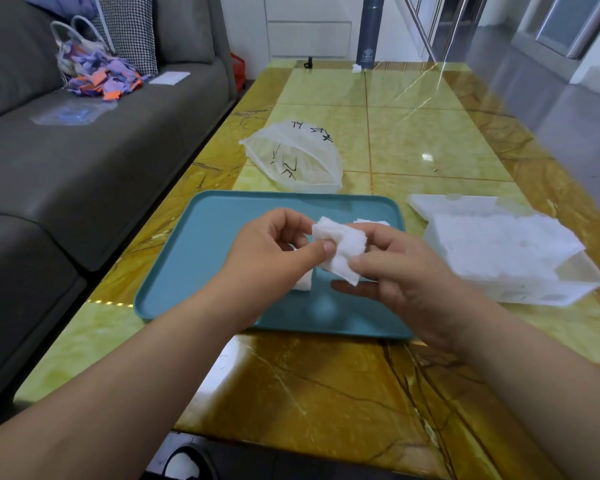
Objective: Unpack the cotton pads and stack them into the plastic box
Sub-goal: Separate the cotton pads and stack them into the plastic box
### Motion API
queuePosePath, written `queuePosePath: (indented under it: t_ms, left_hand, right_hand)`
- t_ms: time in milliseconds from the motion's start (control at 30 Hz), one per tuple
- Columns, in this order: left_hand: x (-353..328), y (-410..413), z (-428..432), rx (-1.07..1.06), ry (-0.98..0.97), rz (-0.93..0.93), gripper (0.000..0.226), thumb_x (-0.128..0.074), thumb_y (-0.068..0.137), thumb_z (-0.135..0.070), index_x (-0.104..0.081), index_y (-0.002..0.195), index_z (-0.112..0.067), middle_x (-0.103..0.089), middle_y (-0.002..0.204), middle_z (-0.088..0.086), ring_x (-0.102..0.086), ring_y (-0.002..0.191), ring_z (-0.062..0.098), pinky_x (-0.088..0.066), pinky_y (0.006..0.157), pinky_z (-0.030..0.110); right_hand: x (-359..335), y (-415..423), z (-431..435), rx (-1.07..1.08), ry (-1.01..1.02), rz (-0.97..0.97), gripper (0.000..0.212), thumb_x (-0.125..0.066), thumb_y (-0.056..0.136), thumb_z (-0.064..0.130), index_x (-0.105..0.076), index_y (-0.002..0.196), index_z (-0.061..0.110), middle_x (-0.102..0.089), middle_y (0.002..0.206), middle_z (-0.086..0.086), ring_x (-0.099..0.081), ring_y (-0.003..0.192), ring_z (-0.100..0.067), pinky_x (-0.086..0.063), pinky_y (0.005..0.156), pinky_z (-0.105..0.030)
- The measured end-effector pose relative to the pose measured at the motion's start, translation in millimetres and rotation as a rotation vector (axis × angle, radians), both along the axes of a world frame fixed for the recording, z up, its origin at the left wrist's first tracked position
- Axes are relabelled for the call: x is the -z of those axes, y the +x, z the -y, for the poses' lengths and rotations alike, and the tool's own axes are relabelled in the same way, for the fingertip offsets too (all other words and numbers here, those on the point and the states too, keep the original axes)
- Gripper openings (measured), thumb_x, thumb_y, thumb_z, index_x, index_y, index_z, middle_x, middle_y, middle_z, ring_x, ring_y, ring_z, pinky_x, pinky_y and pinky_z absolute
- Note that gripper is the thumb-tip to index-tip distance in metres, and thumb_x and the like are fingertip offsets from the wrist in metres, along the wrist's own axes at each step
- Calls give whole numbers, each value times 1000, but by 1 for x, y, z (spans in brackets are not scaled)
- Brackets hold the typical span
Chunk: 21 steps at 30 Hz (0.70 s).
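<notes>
While both forearms reach in over the near edge of the tabletop [413,133], the left hand [274,251] and right hand [395,268] meet above a teal tray [174,271] and share one white cotton pad [340,251]. The left thumb presses the pad's left edge against curled fingers. The right thumb and forefinger pinch its lower corner, and the other right fingers lie straighter beneath it. The pad is held clear of the tray, slightly crumpled. Two further white pieces lie on the tray: one [371,222] just behind the right hand, one [303,284] partly hidden below the left hand. To the right of the tray stands the plastic box [541,294], lid open at the back, with a layer of white pads [492,244] inside. Beyond the tray lies a translucent plastic bag [291,157] with black writing, mouth towards the tray. The tabletop is glossy yellow-green marble. A dark bottle [369,29] stands at its far end. A grey sofa [84,168] on the left carries a bag of purple and orange scraps [94,71].
</notes>
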<state>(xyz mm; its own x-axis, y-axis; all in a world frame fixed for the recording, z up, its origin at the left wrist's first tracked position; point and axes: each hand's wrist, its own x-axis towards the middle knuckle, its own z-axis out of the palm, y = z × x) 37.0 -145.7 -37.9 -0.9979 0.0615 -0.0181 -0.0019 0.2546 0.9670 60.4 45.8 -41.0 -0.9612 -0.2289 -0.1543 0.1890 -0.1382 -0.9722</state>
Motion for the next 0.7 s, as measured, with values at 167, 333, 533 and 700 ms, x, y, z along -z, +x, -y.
queuePosePath:
  t_ms: [167,333,533,700]
  left_hand:
    - [-2,7,2,253,-139,39,25,-78,91,-16,-74,114,-23,-68,83,19,-57,68,12,-45,63,31]
    - [3,10,0,238,-165,-45,9,-78,90,-16,-77,100,-15,-63,71,2,-50,61,8,-39,57,23]
    - [3,15,-6,294,-319,-172,8,-77,89,-18,-75,96,-17,-69,74,8,-50,55,2,-40,53,16]
    - [0,12,-2,286,-308,-158,3,-72,94,-18,-75,95,-18,-61,68,2,-46,54,1,-35,53,13]
  right_hand:
    - [7,4,3,62,442,-147,36,-61,93,-1,-70,110,30,-74,104,-6,-68,107,-32,-57,98,-53]
    - [5,8,13,87,475,-113,45,-56,93,-2,-59,120,35,-64,113,7,-60,101,-11,-49,83,-27]
    - [3,8,18,93,363,-57,61,-53,92,-8,-49,135,35,-57,122,6,-62,95,-13,-53,86,-32]
    - [5,4,12,131,367,-76,50,-57,91,1,-59,124,38,-64,121,2,-66,108,-21,-54,97,-37]
